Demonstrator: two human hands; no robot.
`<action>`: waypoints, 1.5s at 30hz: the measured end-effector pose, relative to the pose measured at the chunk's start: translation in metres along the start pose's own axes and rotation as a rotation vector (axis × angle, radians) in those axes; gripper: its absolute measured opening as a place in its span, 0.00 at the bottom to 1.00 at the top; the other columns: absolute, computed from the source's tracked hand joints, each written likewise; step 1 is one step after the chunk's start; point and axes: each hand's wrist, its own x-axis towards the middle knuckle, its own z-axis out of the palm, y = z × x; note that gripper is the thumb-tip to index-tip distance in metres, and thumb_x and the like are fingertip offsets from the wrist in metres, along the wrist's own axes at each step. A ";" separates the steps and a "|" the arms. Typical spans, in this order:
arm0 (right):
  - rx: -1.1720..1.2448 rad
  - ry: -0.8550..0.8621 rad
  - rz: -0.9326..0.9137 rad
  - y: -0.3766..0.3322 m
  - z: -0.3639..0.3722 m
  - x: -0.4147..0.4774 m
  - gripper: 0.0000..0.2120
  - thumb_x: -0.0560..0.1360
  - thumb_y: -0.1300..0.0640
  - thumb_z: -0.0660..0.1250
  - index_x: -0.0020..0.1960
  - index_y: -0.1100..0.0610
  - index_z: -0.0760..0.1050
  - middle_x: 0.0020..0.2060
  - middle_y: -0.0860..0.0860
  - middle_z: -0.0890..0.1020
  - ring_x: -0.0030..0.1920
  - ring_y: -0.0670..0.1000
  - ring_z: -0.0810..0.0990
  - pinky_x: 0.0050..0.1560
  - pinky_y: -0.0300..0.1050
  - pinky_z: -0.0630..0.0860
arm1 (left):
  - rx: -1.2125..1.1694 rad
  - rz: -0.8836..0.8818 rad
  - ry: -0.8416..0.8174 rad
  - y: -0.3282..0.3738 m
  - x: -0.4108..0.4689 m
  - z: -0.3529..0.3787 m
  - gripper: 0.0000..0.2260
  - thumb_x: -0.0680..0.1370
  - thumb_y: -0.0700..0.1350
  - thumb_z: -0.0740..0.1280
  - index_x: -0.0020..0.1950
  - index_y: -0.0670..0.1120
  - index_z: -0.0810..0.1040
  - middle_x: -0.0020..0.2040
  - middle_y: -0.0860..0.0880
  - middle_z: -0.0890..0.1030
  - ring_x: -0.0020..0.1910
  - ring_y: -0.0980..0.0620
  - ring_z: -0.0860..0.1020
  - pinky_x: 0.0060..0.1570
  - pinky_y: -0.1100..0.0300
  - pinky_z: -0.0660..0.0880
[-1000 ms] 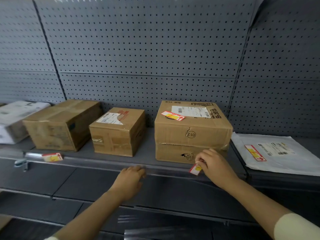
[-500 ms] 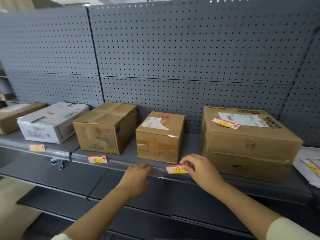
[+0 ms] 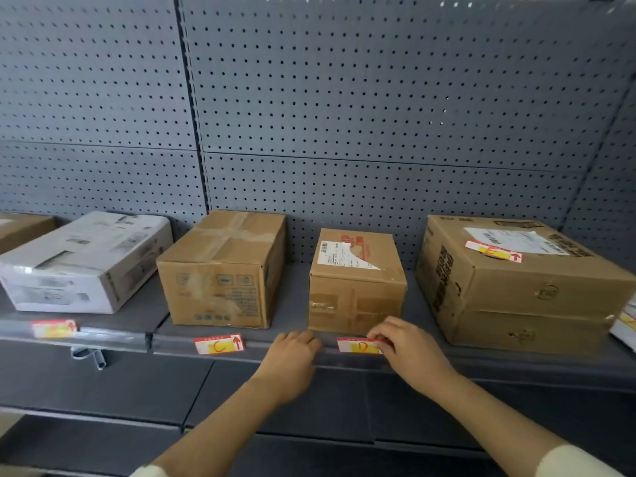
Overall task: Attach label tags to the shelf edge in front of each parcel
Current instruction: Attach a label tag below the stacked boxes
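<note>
**Grey pegboard shelving: tag D at the shelf edge, in hand**

Grey pegboard panels [image 3: 378,98] back a grey metal shelf carrying a row of parcels. From left to right:

1. The corner of a cardboard box [image 3: 20,228], cut off by the frame.
2. A white printed box [image 3: 86,263].
3. A taped cardboard box [image 3: 223,270].
4. A small cardboard box [image 3: 356,290] with a torn shipping label on top.
5. A large cardboard box [image 3: 516,284].
6. The edge of a white package [image 3: 624,325] at the far right.

**Tags**
- A red, white and yellow tag [image 3: 54,328], its letter blurred, is on the shelf edge [image 3: 516,364] in front of the white box.
- Tag C [image 3: 219,344] is on the edge in front of the taped box.
- Tag D [image 3: 358,346] lies flat against the edge, directly in front of the small box.
- Tag E [image 3: 493,251] lies on top of the large box, partly over its shipping label.

**Hands**
- The right hand [image 3: 409,346] has its fingers curled and pinches the right end of tag D against the edge, covering that end.
- The left hand [image 3: 292,356] is just left of tag D. Its loosely bent fingers rest on the shelf lip and it holds nothing.
- Both forearms reach up from the bottom of the view, with pale sleeve cuffs showing.

**Other**
- A metal clip [image 3: 87,356] hangs under the shelf near the joint between the two sections.
</note>
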 end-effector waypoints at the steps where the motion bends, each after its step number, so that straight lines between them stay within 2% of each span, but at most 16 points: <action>1: -0.009 -0.006 0.000 -0.001 0.000 0.000 0.07 0.79 0.55 0.64 0.54 0.48 0.79 0.50 0.42 0.78 0.49 0.42 0.77 0.50 0.39 0.77 | 0.010 0.017 0.014 0.001 0.001 0.002 0.14 0.78 0.45 0.62 0.64 0.49 0.72 0.64 0.48 0.74 0.62 0.47 0.72 0.61 0.54 0.65; 6: -0.032 -0.022 -0.013 0.001 -0.002 0.001 0.08 0.79 0.56 0.64 0.54 0.49 0.79 0.50 0.43 0.78 0.49 0.43 0.77 0.48 0.41 0.77 | 0.039 0.011 0.056 0.007 0.007 0.008 0.13 0.78 0.42 0.61 0.62 0.47 0.72 0.61 0.46 0.74 0.60 0.45 0.72 0.60 0.55 0.65; 10: -0.032 -0.012 -0.008 0.005 -0.003 0.003 0.07 0.78 0.56 0.65 0.54 0.49 0.79 0.49 0.42 0.79 0.48 0.41 0.76 0.46 0.33 0.70 | 0.035 -0.009 0.046 0.010 0.010 0.009 0.13 0.77 0.41 0.63 0.62 0.47 0.73 0.61 0.46 0.75 0.60 0.45 0.73 0.60 0.55 0.65; 15: -0.034 -0.028 -0.008 0.004 -0.001 0.006 0.07 0.79 0.56 0.64 0.54 0.49 0.79 0.50 0.43 0.78 0.49 0.44 0.77 0.47 0.40 0.75 | 0.012 -0.024 0.047 0.016 0.009 0.008 0.08 0.79 0.41 0.62 0.57 0.46 0.77 0.56 0.46 0.77 0.55 0.46 0.75 0.57 0.55 0.69; 19: -0.059 -0.094 -0.040 -0.002 0.011 0.007 0.07 0.79 0.55 0.63 0.54 0.51 0.79 0.51 0.46 0.77 0.50 0.47 0.77 0.49 0.45 0.76 | 0.012 -0.028 0.024 0.016 0.007 0.004 0.09 0.78 0.40 0.62 0.57 0.45 0.77 0.56 0.45 0.76 0.54 0.44 0.75 0.56 0.53 0.70; 27: -0.093 -0.120 -0.055 -0.003 0.027 0.009 0.09 0.80 0.56 0.61 0.55 0.52 0.78 0.52 0.48 0.76 0.52 0.50 0.76 0.47 0.45 0.74 | -0.059 -0.048 0.005 0.011 0.005 -0.003 0.11 0.77 0.40 0.63 0.59 0.47 0.76 0.59 0.46 0.75 0.58 0.45 0.74 0.59 0.53 0.69; 34: -0.073 -0.116 -0.080 0.001 0.028 0.014 0.09 0.80 0.59 0.61 0.56 0.53 0.78 0.52 0.49 0.76 0.54 0.50 0.73 0.52 0.46 0.74 | -0.061 -0.046 0.004 0.011 0.005 -0.004 0.13 0.76 0.38 0.63 0.60 0.47 0.75 0.60 0.46 0.74 0.58 0.45 0.73 0.60 0.53 0.70; 40: -0.024 -0.086 -0.073 0.005 0.024 0.013 0.09 0.80 0.59 0.61 0.55 0.54 0.79 0.52 0.49 0.76 0.54 0.48 0.73 0.54 0.42 0.73 | -0.023 -0.036 0.019 0.011 0.005 -0.003 0.14 0.76 0.38 0.63 0.61 0.47 0.75 0.60 0.46 0.74 0.58 0.45 0.74 0.58 0.53 0.70; 45: -0.008 -0.054 -0.080 0.005 0.021 0.009 0.08 0.80 0.59 0.62 0.56 0.54 0.78 0.53 0.47 0.76 0.56 0.47 0.72 0.55 0.39 0.71 | 0.005 -0.036 0.056 0.010 0.006 -0.005 0.11 0.77 0.38 0.62 0.57 0.46 0.77 0.57 0.46 0.76 0.54 0.45 0.75 0.54 0.54 0.71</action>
